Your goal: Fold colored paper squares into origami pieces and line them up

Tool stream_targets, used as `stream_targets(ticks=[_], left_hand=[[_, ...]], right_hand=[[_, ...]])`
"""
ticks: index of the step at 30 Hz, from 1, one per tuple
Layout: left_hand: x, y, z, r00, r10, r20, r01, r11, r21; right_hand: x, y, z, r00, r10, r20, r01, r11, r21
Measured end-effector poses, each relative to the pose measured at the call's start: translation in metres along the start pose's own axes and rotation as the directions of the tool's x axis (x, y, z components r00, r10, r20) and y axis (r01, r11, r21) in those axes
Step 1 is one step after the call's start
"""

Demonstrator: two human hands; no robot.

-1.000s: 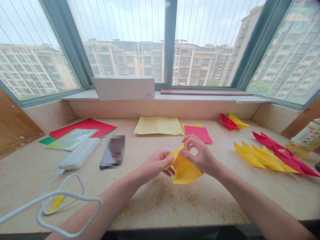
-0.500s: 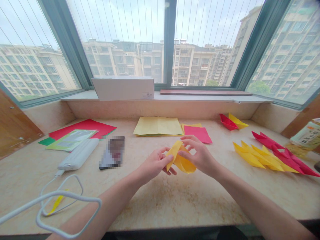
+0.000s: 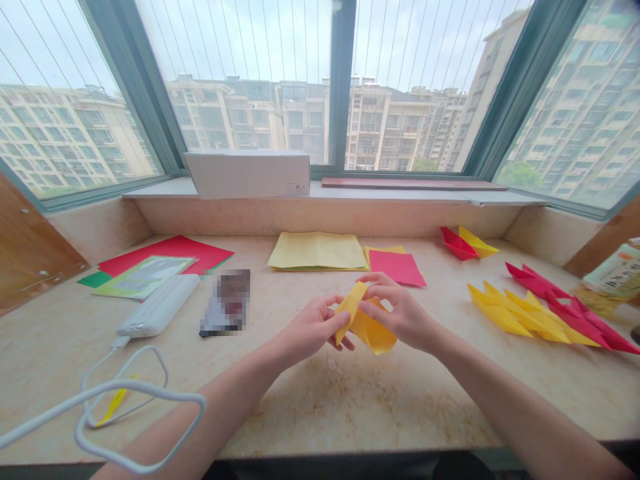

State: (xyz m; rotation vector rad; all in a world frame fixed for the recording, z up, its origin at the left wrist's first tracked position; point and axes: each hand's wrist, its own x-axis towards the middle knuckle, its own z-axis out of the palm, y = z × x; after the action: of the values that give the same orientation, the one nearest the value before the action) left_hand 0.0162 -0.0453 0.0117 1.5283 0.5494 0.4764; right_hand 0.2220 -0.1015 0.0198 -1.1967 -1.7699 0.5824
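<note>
A folded piece of yellow paper (image 3: 369,328) is held just above the marble counter (image 3: 350,400), between both hands. My left hand (image 3: 310,328) pinches its left edge with thumb and fingers. My right hand (image 3: 403,313) grips the upper right part, fingers curled over the fold. Flat sheets lie behind: a pale yellow sheet (image 3: 316,251) and a red square (image 3: 396,267).
Folded yellow and red paper shapes (image 3: 543,312) lie in a row at the right, with two small paper boats (image 3: 466,243) behind them. At the left are red and green sheets (image 3: 160,261), a white power bank (image 3: 159,305) with its cable (image 3: 125,393), and a white box (image 3: 249,173) on the sill.
The yellow paper was unfolded wider and lower a second ago; it has been drawn up and folded tighter between the hands. Both hands stayed close together.
</note>
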Motion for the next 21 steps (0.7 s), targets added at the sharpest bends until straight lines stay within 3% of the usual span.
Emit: stream_targets(ticks=[14, 21], left_hand=[[-0.0025, 0.0053, 0.0004, 1.0, -0.018, -0.005, 0.018, 0.999, 0.026], [-0.0021, 0.0062, -0.0006, 0.997, -0.026, -0.072, 0.03, 0.999, 0.041]], right_hand=[[0.0003, 0.0026, -0.0063, 0.996, -0.081, 0.033, 0.084, 0.993, -0.087], [0.0003, 0.002, -0.0066, 0.994, -0.099, -0.045, 0.094, 0.991, -0.09]])
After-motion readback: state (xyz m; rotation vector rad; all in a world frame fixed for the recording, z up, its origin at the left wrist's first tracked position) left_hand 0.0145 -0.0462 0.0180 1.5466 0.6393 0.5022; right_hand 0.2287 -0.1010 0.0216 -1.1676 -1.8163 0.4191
